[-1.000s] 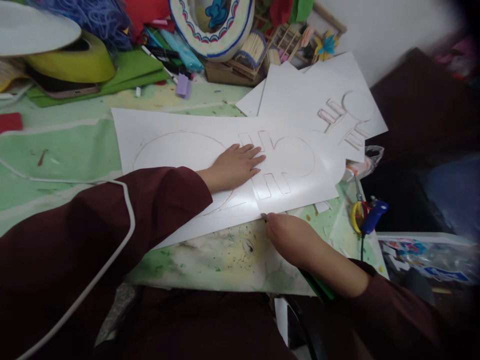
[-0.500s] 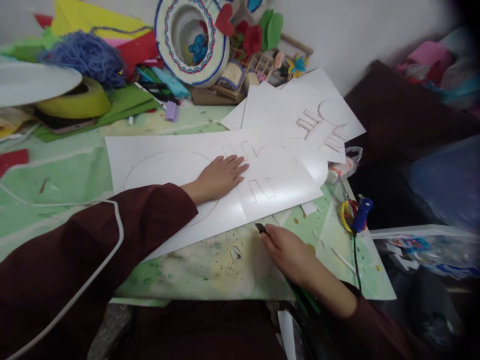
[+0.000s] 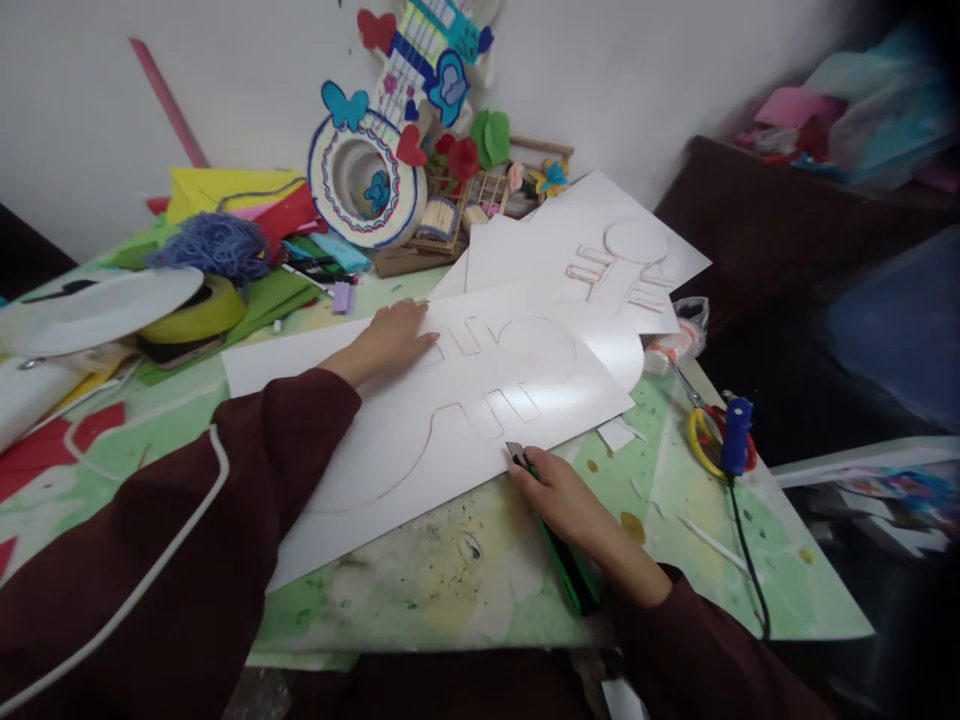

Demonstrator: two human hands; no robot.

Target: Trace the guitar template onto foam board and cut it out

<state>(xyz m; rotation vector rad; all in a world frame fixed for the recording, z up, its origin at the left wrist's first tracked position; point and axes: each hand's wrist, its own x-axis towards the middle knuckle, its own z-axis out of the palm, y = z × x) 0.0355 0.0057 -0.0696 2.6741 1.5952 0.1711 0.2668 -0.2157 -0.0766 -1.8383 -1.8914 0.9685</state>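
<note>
A large white sheet [image 3: 390,430] lies across the table, marked with a pencil outline of curves and short rectangular prongs. My left hand [image 3: 397,338] rests on its upper part with the fingers spread, left of the drawn prongs. Closed in my right hand [image 3: 559,495] is a green and black utility knife [image 3: 564,562]. Its blade is out and points up and left, by the sheet's near edge; whether it touches the paper I cannot tell. More white sheets [image 3: 517,245] lie behind, the top one bearing a similar drawing.
Yellow-handled scissors [image 3: 703,440] and a blue tool with a black cord [image 3: 738,436] lie at the right. A decorated guitar-shaped craft [image 3: 319,180] stands at the back. Blue yarn [image 3: 214,245], yellow tape [image 3: 199,312] and a white plate [image 3: 112,312] fill the left. A white cable [image 3: 161,575] crosses my left sleeve.
My left hand has shifted left and toward the far edge of the sheet. The knife in my right hand has turned so its blade and handle show. The view has tilted upward.
</note>
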